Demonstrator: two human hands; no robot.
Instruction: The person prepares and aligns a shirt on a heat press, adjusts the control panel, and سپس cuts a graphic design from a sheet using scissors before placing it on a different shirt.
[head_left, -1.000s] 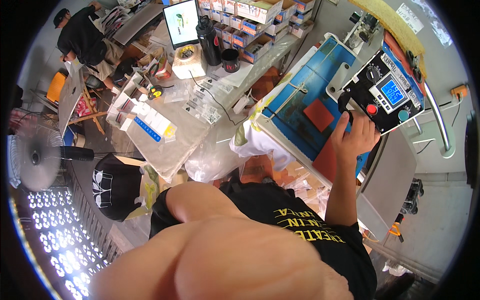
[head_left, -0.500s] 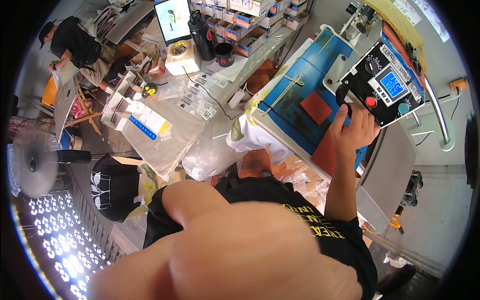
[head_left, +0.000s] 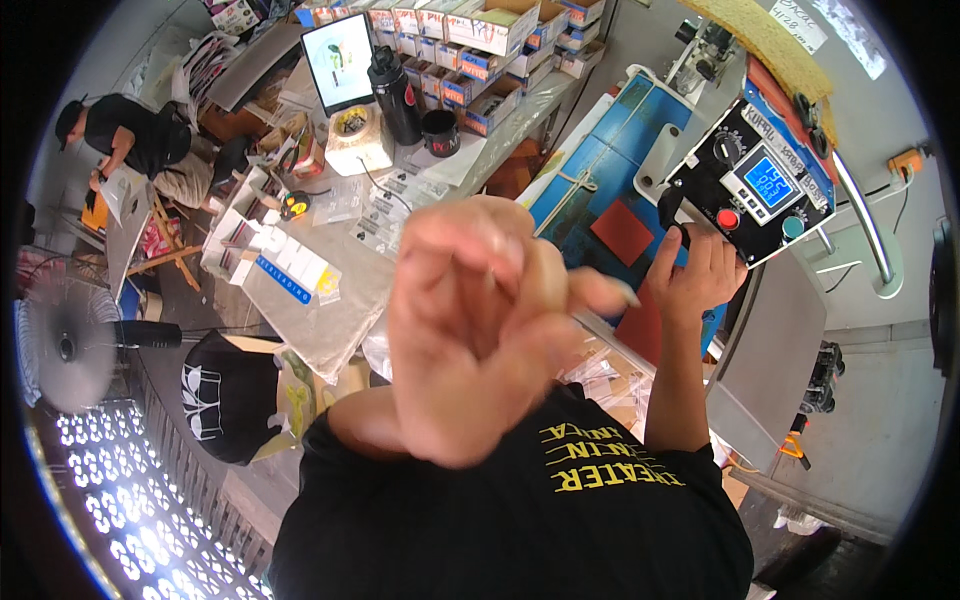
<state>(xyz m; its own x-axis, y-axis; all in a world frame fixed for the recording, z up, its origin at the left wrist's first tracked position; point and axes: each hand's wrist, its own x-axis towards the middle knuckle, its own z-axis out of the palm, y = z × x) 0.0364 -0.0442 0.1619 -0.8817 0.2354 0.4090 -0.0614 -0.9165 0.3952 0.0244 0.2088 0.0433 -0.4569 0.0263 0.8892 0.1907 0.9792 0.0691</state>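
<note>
Right hand is on the black handle beside the control box. Fingers bent and pressed together around the grip; squeeze force cannot be told. Handle sits to the person's right, at the edge of a blue worktop bearing a red pad. Left hand is raised close to the camera, fingers loosely curled, one jutting out; blur hides whether it pinches anything.

Recommended practice, in this inspector's judgement: work the handle with a full, even grip; keep fingertips off the box's edge, which may be hot; read the lit display first; hold the free hand away from moving parts.
</note>
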